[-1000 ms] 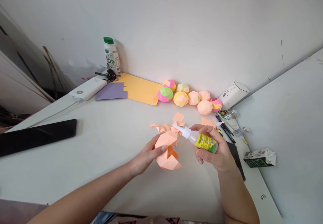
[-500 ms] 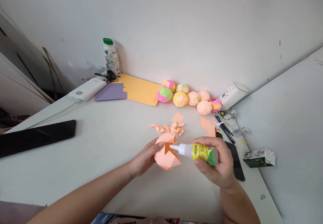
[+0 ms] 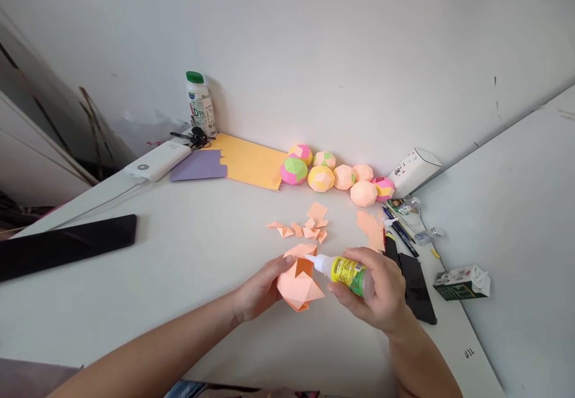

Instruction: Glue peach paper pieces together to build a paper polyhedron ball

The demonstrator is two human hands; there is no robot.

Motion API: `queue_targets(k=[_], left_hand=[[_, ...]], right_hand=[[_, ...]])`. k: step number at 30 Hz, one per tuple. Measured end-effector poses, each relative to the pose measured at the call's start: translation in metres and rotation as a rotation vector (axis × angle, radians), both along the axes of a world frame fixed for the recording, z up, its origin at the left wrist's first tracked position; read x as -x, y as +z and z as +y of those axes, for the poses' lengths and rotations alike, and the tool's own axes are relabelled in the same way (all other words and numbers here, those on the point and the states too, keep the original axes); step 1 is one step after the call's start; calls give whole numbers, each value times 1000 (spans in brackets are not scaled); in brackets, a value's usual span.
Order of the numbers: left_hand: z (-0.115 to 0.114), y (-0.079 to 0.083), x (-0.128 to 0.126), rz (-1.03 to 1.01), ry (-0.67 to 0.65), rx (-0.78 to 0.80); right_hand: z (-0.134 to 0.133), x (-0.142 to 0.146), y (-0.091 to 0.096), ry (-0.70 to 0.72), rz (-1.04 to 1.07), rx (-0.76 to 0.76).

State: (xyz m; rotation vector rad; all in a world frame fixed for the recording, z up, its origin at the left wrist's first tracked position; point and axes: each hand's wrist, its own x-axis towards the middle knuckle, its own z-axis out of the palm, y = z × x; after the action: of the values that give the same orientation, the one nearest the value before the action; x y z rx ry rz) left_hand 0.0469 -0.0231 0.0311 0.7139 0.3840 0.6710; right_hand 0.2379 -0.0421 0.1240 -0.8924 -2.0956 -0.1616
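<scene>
- Left hand: thumb and fingers pinch one open paper ball; the thumb lies along its near face, the other fingers mostly hidden behind. That ball is the centre of this clock, 12 toward the wall.
- Right hand, at 3 o'clock: fingers curl round one glue bottle, thumb below. The nozzle points toward 9, at the ball's opening; whether it touches paper, I cannot tell.
- Arms: the left forearm slants in from 8, the right forearm from 4, both low over the counter.
- At 12, near: a cluster of peach paper pieces, overlapping, so not countable.
- At 2: one larger peach offcut.
- From 12 to nearly 2, farther out: eight closed paper balls, grouped along the wall.
- At 11 and 10: two sheets, one yellow-orange, one purple.
- At 3, beyond the right hand: one carton.
- At 9, well apart: one black slab.
</scene>
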Motion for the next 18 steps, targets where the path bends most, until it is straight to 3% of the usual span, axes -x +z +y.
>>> queue_targets(k=[5,18], left_hand=[[0,0,0,-4,-13,11],[0,1,-1,9,-25,4]], right_hand=[[4,-1,-2,38,-11,-87],[5,1,1,3,-11,-84]])
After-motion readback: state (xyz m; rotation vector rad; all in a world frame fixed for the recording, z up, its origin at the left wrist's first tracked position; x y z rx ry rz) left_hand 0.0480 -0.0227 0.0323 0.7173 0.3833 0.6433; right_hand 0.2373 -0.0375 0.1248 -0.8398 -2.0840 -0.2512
